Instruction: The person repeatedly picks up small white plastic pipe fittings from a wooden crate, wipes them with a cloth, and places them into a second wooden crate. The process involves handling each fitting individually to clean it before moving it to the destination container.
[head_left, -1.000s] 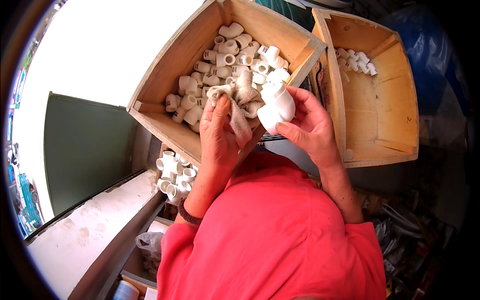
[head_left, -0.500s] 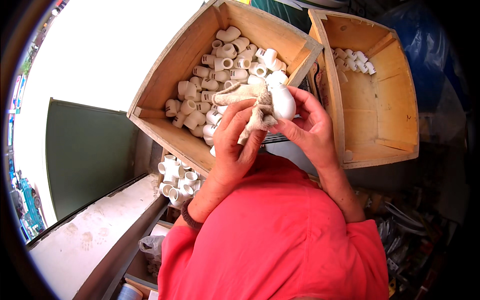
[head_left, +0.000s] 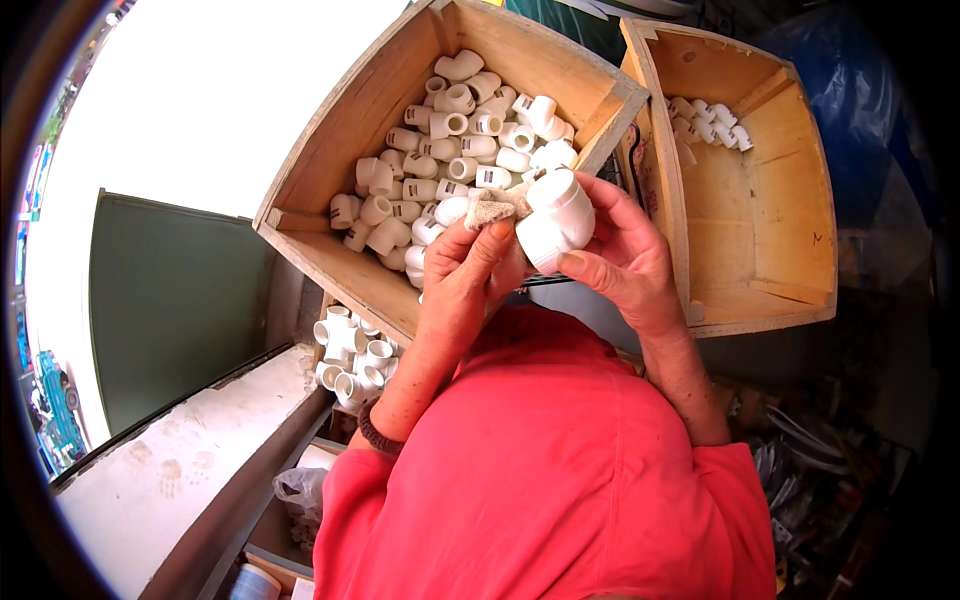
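Observation:
In my right hand [head_left: 632,255] is a white plastic pipe elbow [head_left: 562,215], gripped between thumb and fingers over the near right side of a wooden box. My left hand [head_left: 462,275] pinches a crumpled beige cloth [head_left: 492,208] just left of the elbow. Whether the cloth touches the elbow I cannot tell. Beyond both hands, the wooden box [head_left: 330,130] holds a heap of similar white elbows [head_left: 440,150], many bearing small dark printed labels.
A second wooden box [head_left: 755,220] stands to the right, with small white fittings [head_left: 710,122] at its far end. White pipe tees [head_left: 355,360] are piled below the first box's left side. A green panel [head_left: 175,310] and a pale ledge [head_left: 190,470] lie left.
The elbow has turned in my right hand, so its ribbed end now faces the lower left. My left hand and the cloth have drawn back a little from it, the cloth more bunched.

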